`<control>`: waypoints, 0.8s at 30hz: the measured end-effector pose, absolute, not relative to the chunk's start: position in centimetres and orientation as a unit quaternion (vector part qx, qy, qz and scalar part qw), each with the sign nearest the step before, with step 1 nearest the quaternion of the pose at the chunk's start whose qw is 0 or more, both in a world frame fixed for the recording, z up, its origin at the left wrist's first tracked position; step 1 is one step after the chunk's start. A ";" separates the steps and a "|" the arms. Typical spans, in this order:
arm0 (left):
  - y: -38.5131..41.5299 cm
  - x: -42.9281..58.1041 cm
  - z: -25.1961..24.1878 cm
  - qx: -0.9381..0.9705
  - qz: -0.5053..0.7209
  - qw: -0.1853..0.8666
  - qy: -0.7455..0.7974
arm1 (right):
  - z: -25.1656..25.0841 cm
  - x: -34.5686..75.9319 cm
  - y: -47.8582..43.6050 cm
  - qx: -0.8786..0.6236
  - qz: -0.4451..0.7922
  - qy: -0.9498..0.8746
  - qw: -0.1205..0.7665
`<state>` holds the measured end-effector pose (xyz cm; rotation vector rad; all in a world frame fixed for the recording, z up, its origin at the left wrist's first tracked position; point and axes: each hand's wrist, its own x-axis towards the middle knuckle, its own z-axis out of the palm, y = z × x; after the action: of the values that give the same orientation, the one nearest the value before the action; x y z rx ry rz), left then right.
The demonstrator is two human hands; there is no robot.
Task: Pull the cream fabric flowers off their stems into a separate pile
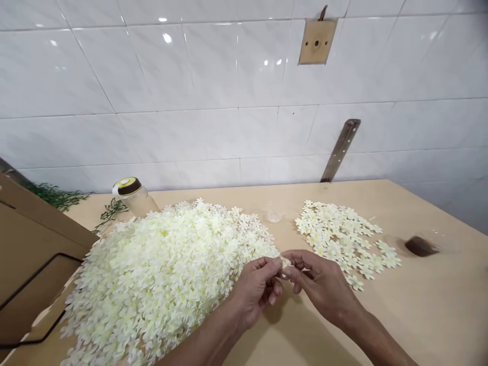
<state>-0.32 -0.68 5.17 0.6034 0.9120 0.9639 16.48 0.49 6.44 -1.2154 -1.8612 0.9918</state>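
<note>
Both of my hands meet over the wooden table (419, 315), pinching one small cream fabric flower (285, 263) between their fingertips. My left hand (256, 288) has its fingers curled on the flower from the left. My right hand (322, 287) pinches it from the right. Just left of my hands lies a large heap of the same cream flowers (163, 274). A smaller, flat spread of flowers (345, 241) lies to the right, beyond my right hand.
A plastic jar with a dark lid (133, 195) lies behind the heap. Green plastic stems (61, 197) rest at the back left, next to a brown cardboard box (26, 254). A small dark object (419, 246) sits at the right. White tiled wall (213, 91) behind.
</note>
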 end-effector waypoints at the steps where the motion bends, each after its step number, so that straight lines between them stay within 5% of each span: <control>1: -0.6 -0.4 5.2 0.276 0.441 0.745 0.418 | 6.5 16.4 0.8 -0.463 0.397 -0.712 0.348; 13: -0.2 -0.3 4.5 0.286 0.442 0.702 0.479 | 7.5 15.8 0.3 -0.435 0.231 -0.824 0.280; 24: -1.4 4.2 5.1 0.351 0.375 0.733 0.446 | 6.6 26.1 1.4 -0.664 0.294 -0.547 0.417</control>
<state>4.16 -1.44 5.13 0.7710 0.9811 0.8237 26.06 1.36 6.59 -1.6656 -1.3738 0.7368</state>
